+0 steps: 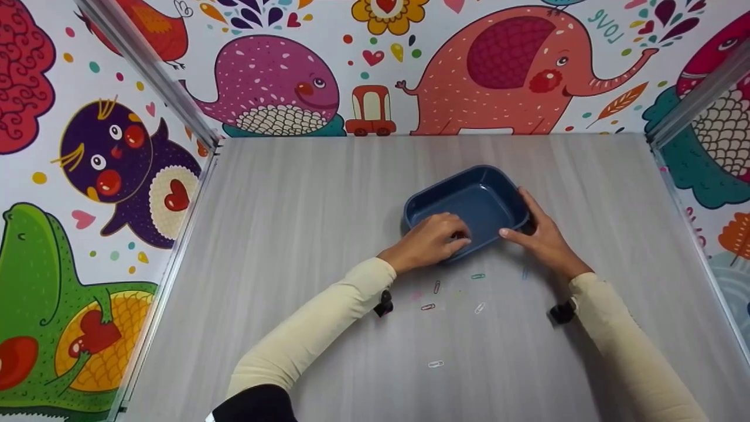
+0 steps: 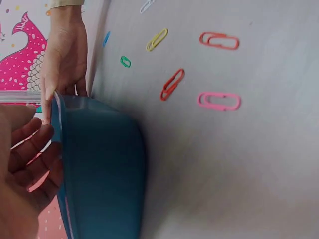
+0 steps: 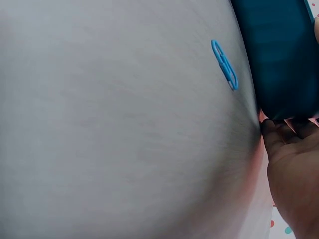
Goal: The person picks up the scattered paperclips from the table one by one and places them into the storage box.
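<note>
A dark blue rectangular bin (image 1: 486, 205) sits at an angle on the table. My right hand (image 1: 542, 234) grips its right end, thumb on the near rim and fingers along the outer side; in the right wrist view those fingers (image 3: 274, 134) press against the end wall. Over the near rim at the left, my left hand (image 1: 433, 240) reaches above the bin's inside. In the left wrist view its fingers (image 2: 37, 149) are loosely bent beside the rim, apart from the thumb, and nothing shows between them. The visible part of the bin's floor is bare.
Several paper clips lie on the near side of the bin: pink (image 2: 219, 101), red (image 2: 172, 84), orange-red (image 2: 219, 41), yellow (image 2: 157, 40), green (image 1: 478, 276), blue (image 3: 224, 64) and white (image 1: 480, 308). A pale clip (image 1: 435, 364) lies closer in. Printed panels (image 1: 381, 70) border the table.
</note>
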Motion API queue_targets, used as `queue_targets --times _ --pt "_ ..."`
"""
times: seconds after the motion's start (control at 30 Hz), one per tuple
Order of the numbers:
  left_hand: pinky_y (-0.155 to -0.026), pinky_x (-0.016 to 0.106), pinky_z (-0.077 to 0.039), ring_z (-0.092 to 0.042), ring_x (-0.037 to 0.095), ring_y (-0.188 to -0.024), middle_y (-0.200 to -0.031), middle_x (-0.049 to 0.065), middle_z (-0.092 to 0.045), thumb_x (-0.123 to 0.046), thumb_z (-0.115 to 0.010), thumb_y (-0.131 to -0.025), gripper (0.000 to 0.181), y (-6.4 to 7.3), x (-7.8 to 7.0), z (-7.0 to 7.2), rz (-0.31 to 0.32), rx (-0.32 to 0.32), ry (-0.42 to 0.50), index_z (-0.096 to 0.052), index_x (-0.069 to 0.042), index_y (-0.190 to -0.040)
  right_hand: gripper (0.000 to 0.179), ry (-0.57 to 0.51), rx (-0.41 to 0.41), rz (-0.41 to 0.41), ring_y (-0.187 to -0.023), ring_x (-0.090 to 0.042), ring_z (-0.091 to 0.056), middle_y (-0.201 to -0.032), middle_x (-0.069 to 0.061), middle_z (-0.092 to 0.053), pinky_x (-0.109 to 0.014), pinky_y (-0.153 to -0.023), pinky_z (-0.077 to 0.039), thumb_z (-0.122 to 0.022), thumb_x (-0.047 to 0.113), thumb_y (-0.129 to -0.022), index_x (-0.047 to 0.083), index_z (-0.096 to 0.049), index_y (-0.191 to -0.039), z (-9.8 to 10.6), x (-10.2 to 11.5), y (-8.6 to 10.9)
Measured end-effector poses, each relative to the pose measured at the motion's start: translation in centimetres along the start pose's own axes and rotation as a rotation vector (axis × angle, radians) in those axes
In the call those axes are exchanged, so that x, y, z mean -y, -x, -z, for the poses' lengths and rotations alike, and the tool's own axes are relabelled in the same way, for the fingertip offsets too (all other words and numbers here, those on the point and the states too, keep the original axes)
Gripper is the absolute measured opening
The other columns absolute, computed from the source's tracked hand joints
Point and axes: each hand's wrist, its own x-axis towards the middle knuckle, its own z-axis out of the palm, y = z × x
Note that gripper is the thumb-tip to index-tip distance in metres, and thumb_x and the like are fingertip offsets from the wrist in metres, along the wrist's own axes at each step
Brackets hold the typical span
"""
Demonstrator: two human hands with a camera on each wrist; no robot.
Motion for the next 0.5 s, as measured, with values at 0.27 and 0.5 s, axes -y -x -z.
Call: queue_targets --times 0.27,0.5 --pt "-0.091 0.027 -0.057 -0.071 0.021 -0.1 -0.109 0.01 -0.078 -0.011 -0.073 -0.108 0.016 1.6 -0.4 0.3 0.002 -0.081 0.086 -0.081 0.001 -0.115 0.105 0.007 -0.008 -0.003 -0.168 -0.036 -0.016 -0.184 -0.006 -0.013 -0.065 -0.13 -0.02 -0.084 0.023 -0.101 0.029 -0.013 -0.178 -0.2 0.1 0.0" --pt "-0.088 0.04 -0.061 -0.071 0.021 -0.096 -0.106 0.011 -0.077 -0.009 -0.073 -0.107 0.012 2.8 -0.8 0.5 -0.035 -0.134 0.165 -0.081 -0.002 -0.112 0.105 0.019 -0.017 0.004 -0.167 -0.038 -0.018 -0.184 -0.008 -0.014 -0.059 -0.131 -0.023 -0.084 0.02 -0.1 0.027 -0.014 -0.178 -0.2 0.3 0.0"
